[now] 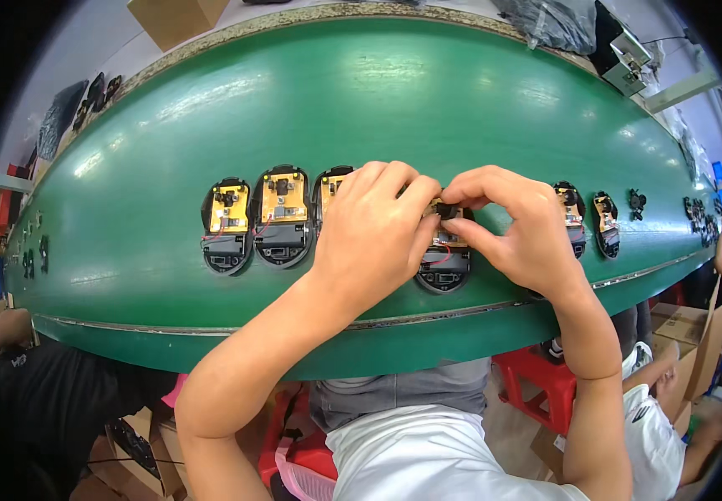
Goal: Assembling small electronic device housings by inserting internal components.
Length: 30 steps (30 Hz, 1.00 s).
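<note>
A computer mouse base (444,274) with a yellow circuit board, red wire and dark lower half lies on the green belt in front of me. Over its upper end, a small black part (444,210) is pinched between the thumb and forefinger of my right hand (530,225). My left hand (371,225) is closed at the same part from the other side, its fingertips close to the right ones. Fingers hide much of the board and the part's exact shape. Another mouse base (328,185) is partly covered by my left hand.
Two open mouse bases (227,225) (283,219) lie to the left. To the right are two more (574,213) (606,224) and a small black piece (636,203). The belt's near edge (236,331) runs below my wrists. People sit at both sides.
</note>
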Motion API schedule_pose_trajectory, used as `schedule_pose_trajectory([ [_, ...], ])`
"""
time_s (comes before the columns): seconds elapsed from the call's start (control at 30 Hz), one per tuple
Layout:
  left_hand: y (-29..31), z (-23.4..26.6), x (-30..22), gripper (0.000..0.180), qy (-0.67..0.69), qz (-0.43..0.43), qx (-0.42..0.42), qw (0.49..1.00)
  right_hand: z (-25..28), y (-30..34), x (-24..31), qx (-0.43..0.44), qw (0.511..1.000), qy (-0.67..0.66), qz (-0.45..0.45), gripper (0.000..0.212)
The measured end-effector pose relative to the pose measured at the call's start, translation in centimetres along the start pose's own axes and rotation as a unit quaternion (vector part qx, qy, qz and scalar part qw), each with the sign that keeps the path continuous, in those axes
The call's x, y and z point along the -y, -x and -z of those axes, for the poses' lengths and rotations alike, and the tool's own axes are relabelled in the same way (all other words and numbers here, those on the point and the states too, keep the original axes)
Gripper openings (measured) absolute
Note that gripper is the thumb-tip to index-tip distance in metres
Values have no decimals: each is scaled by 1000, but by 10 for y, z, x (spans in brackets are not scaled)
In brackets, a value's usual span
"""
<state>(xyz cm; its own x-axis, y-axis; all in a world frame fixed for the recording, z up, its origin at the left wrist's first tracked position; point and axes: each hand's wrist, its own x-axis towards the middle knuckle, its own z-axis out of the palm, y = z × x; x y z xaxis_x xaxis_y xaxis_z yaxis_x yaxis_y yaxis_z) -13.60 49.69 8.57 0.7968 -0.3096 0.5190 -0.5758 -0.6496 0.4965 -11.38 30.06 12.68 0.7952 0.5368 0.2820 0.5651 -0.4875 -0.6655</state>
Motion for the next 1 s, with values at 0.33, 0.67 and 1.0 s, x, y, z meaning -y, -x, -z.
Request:
schedule_pose_trajectory([
  [0.33,0,-4,-1,21,-7,3,6,1000,-4,5,-7,-5,999,44,-4,29],
  [0.67,1,-7,2,22,-11,-21,8,1000,-6,1,-7,-45,999,14,-22,16],
  [1.0,0,-7,3,21,8,-17,14,1000,-12,3,-6,-31,999,-2,-42,16],
])
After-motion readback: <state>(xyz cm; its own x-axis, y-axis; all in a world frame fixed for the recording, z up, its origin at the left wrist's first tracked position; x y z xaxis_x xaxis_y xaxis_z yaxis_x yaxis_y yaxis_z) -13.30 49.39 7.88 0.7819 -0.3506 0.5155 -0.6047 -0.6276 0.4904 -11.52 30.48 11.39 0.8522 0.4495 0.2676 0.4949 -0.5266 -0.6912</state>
